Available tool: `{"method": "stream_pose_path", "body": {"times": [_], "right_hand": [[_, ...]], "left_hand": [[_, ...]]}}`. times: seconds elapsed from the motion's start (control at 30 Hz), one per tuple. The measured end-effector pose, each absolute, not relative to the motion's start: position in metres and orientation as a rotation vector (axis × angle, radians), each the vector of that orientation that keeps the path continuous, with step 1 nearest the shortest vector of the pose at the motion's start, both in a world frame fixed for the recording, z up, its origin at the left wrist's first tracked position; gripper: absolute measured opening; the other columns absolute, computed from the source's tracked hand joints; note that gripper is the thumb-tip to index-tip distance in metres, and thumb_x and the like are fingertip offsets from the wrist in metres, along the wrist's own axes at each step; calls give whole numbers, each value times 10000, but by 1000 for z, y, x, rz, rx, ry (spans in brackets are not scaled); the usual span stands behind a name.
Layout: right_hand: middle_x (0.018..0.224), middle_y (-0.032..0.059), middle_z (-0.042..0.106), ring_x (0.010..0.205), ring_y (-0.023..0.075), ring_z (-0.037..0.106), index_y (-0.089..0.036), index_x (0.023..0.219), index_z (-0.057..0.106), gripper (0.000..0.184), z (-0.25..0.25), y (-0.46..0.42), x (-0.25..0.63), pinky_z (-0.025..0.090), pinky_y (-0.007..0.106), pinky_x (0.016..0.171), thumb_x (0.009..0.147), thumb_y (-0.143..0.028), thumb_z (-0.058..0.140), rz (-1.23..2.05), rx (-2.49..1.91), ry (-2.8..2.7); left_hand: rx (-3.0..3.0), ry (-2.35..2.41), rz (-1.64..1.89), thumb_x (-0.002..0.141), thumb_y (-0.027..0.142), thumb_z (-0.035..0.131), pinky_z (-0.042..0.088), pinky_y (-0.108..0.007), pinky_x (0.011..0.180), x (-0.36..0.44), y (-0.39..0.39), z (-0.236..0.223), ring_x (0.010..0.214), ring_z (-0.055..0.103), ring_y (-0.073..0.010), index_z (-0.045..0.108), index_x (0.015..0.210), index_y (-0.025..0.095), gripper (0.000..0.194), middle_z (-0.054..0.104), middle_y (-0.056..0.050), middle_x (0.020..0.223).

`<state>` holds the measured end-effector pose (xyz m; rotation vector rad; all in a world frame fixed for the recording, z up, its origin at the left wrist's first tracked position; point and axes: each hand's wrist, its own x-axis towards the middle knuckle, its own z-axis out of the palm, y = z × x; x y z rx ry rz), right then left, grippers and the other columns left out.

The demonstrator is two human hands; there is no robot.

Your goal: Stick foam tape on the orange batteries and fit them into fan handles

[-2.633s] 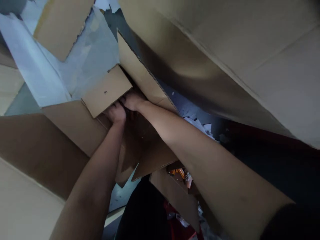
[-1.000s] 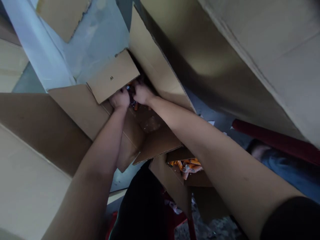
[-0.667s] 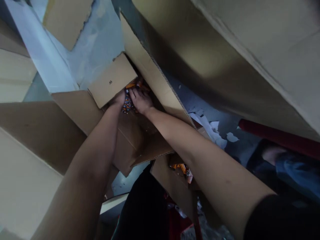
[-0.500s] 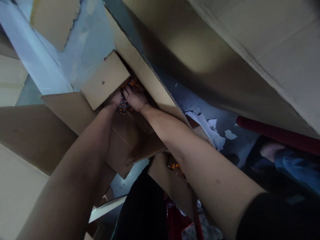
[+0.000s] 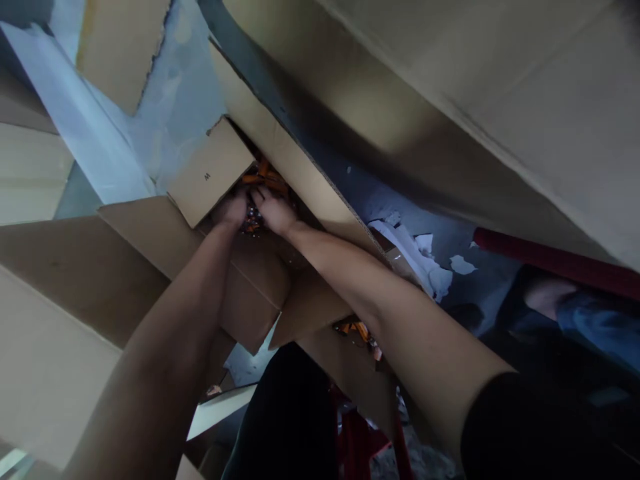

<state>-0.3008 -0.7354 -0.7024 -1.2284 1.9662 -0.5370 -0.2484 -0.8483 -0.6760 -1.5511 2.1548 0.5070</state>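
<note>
Both my hands reach deep into an open cardboard box (image 5: 280, 143). Small orange pieces with shiny ends (image 5: 253, 220) lie bunched between them; their exact kind is too small to tell. My left hand (image 5: 233, 208) presses the bunch from the left, its fingers partly hidden. From the right, my right hand (image 5: 274, 211) closes round the same bunch with bent fingers. More orange pieces (image 5: 267, 177) lie loose just beyond my fingertips. A box flap marked with a letter (image 5: 213, 173) leans over the far left side, close to my left hand.
Big cardboard panels stand at the upper right (image 5: 480, 87) and left (image 5: 65, 273). Below my right forearm, another carton (image 5: 345, 373) holds more orange pieces. Torn white paper (image 5: 415, 257) litters the floor. Another person's blue-clad limb (image 5: 600, 327) shows at right. Something red (image 5: 357, 440) is below.
My hands have shifted slightly toward me, and more orange pieces show beyond them. The near flaps of the box have moved apart. The view has shifted a little.
</note>
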Motion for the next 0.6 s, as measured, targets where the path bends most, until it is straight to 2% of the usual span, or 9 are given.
{"method": "stream_pose_path", "body": {"times": [0.13,0.2,0.27,0.33,0.4,0.5,0.6], "right_hand": [[1672,167,431,1508,300,458,-143,1589,461,684,-699,-705,-291,357,491,1287,928,16,534,-659,-1170,1917],[1660,191,441,1500,286,476,-120,1575,472,681,-696,-688,-287,364,463,1286,912,12,554,-663,-1147,1887],[1602,217,504,1449,277,544,-109,1550,499,658,-694,-675,-287,424,429,1246,904,8,548,-649,-1133,1862],[1568,224,538,1434,274,566,-111,1564,479,678,-692,-666,-289,456,415,1219,898,-10,553,-646,-1141,1848],[1620,233,480,1512,280,480,-98,1592,433,734,-693,-662,-292,394,425,1267,883,-66,618,-717,-1165,1845],[1700,263,343,1613,301,303,-45,1602,394,842,-699,-665,-294,248,452,1335,847,-198,735,-878,-1040,1906],[1661,236,426,1593,295,343,-78,1588,418,756,-712,-674,-291,256,485,1325,906,-263,688,-961,-692,1960]], "left_hand": [[-1554,2093,404,1036,356,404,492,-581,1116,-240,-816,-662,1314,647,-417,759,1219,104,473,727,-248,1311],[-1526,2104,408,1008,364,449,517,-560,1088,-236,-791,-656,1271,674,-416,784,1174,141,435,744,-235,1277],[-1506,2109,438,1001,383,456,540,-536,1059,-233,-766,-651,1233,696,-406,795,1149,177,424,750,-216,1270],[-1510,2099,469,1007,394,436,562,-528,1016,-230,-750,-649,1188,717,-397,777,1208,215,435,755,-197,1263],[-1532,2105,486,999,406,448,566,-545,999,-228,-746,-650,1174,721,-401,679,1395,239,488,747,-191,1286],[-1573,2166,521,948,418,529,499,-567,1111,-223,-759,-662,1322,638,-409,470,1588,181,685,662,-220,1439],[-1586,2189,564,941,382,511,330,-563,1268,-219,-771,-681,1519,450,-378,495,1558,126,669,545,-225,1578]]}}
